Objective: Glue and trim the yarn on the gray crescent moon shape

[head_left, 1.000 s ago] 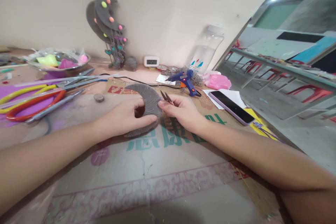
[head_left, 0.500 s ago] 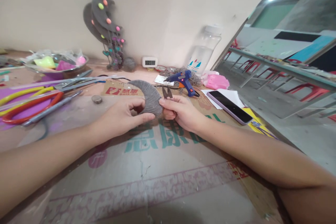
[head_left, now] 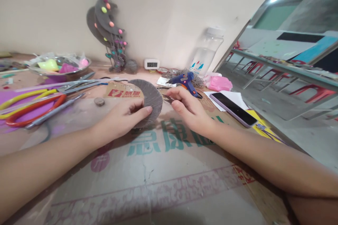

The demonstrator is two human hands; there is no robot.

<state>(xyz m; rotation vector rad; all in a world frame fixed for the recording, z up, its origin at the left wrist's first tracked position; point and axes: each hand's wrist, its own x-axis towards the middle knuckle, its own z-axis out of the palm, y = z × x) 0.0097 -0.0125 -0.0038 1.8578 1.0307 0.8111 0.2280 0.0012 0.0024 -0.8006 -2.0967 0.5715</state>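
Note:
A grey yarn-wrapped crescent (head_left: 153, 100) is held upright over the cardboard by my left hand (head_left: 126, 116), thumb on its near face. Just right of the crescent, my right hand (head_left: 187, 107) has its fingers curled around small dark snips (head_left: 167, 99), of which only a part shows. My right fingertips are apart from the crescent. Behind my right hand lies a blue glue gun (head_left: 185, 80) with a small red light.
Red-handled scissors (head_left: 35, 121), yellow-handled scissors (head_left: 23, 101) and a metal bowl (head_left: 60, 75) are at left. A phone (head_left: 233, 109), pink bag (head_left: 219, 83) and bottle (head_left: 206, 52) are at right. A decorated crescent ornament (head_left: 105, 17) stands by the wall, near a small clock (head_left: 151, 64).
My right hand has drawn away from the crescent, and its thumb no longer touches it. The snips have tipped from upright to lower and flatter. The crescent has turned, showing more of its face.

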